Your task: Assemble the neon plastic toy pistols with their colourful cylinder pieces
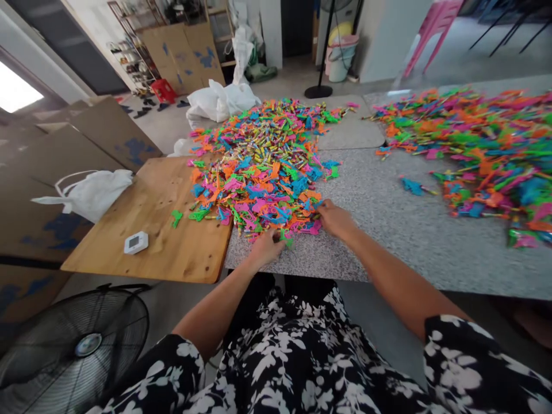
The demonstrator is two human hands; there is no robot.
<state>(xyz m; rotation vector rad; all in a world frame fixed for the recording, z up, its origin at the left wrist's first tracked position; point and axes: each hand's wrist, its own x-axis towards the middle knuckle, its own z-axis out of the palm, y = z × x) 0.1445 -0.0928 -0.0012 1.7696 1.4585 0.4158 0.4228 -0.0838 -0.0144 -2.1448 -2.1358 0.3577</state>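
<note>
A large heap of small bright plastic toy pieces (259,195), some looking gun-shaped, lies before me in orange, pink, green and blue. Shiny yellow-and-red tubes (267,144) are mixed into its middle. My left hand (268,249) is at the heap's front edge, its thumb and fingers closed on a green plastic toy piece (286,239). At the right edge of the heap, my right hand (337,219) has its fingers pinched at a blue plastic toy piece (318,204). The fingertips of that hand are partly hidden among the pieces.
A second heap (487,149) covers the right of the grey speckled table (371,190). On the wooden board (172,253) lie a white digital timer (136,242) and a stray green piece (176,218). White bags (97,192), cardboard boxes (64,161) and a floor fan (88,345) stand left.
</note>
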